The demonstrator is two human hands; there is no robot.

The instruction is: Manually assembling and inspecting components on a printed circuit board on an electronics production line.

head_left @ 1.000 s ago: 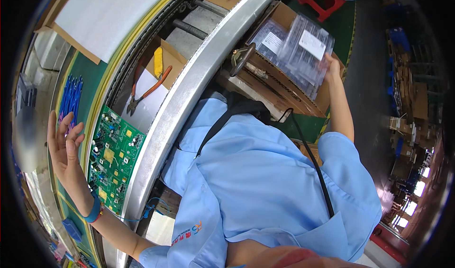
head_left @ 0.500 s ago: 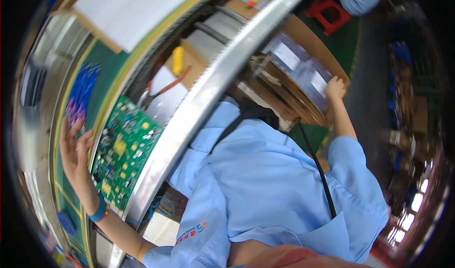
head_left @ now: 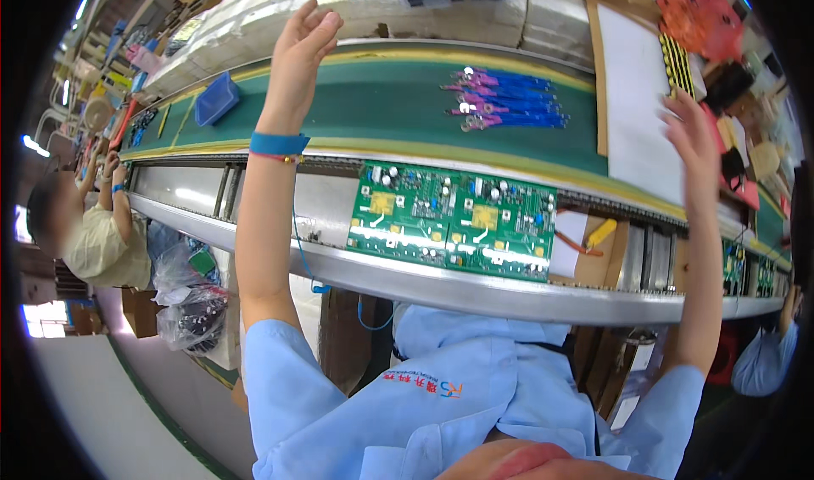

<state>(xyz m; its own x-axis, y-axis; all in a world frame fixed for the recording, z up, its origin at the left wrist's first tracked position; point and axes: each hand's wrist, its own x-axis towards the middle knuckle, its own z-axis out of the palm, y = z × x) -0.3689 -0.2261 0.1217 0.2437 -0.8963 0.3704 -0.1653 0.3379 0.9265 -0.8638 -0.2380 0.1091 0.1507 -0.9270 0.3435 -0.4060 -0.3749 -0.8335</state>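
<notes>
My left hand (head_left: 300, 66) is raised over the far side of the green belt, its fingers slightly bent and the thumb apart. Nothing shows in it, and a blue wrist strap (head_left: 280, 143) circles that wrist. On the right, my right hand (head_left: 691, 136) is above the edge of a white sheet (head_left: 636, 81); it is blurred, with fingers spread and no thing visible in them. Between my arms a green circuit board (head_left: 454, 221) with two matching halves lies on the rails. Behind it, a bundle of blue wires with pink ends (head_left: 509, 100) rests on the belt.
A blue tray (head_left: 217, 100) sits on the belt at left. Pliers with orange handles (head_left: 578, 244) and a yellow-handled tool (head_left: 602, 231) lie below the rails. A metal rail (head_left: 407, 283) runs before me. Another person (head_left: 106, 242) works far left; a blue sleeve (head_left: 763, 365) shows at right.
The view has swung round to the line. My right hand has left the carton of grey bagged items and risen over the line. My left hand now reaches across the belt.
</notes>
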